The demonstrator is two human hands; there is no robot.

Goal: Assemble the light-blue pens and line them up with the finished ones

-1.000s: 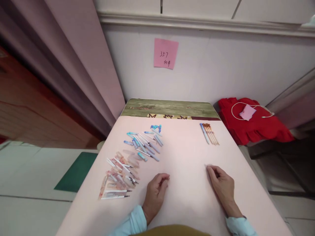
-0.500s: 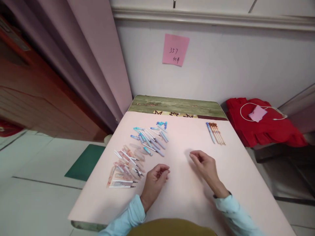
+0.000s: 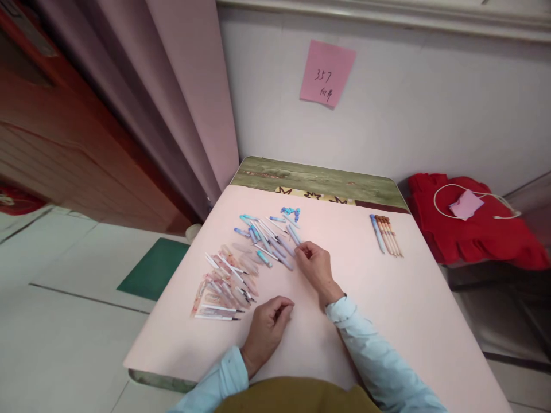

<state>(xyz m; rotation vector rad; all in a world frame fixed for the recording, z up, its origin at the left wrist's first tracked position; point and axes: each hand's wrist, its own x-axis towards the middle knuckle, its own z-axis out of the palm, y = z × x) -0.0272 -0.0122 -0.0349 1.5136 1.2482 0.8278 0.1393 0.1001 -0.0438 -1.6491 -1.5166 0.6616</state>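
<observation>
Fingers (image 3: 303, 248) of the right hand (image 3: 316, 267) are drawn narrowly together beside two pale-blue barrels (image 3: 293, 234); whether they grip anything, I cannot tell. Those barrels lie at the right edge of a heap of blue pen parts (image 3: 263, 237), too overlapped to count. The left hand (image 3: 266, 330) rests loosely curled, its grip unclear, near one heap of pink pen parts (image 3: 224, 287), with two white refills (image 3: 217, 317) along its near side. Farther right on the worktop (image 3: 370, 310), five pens stand in a row: one blue pen (image 3: 377, 234), four brown-topped pens (image 3: 390, 236). One pink note (image 3: 328, 73) hangs on the wall (image 3: 400, 103).
</observation>
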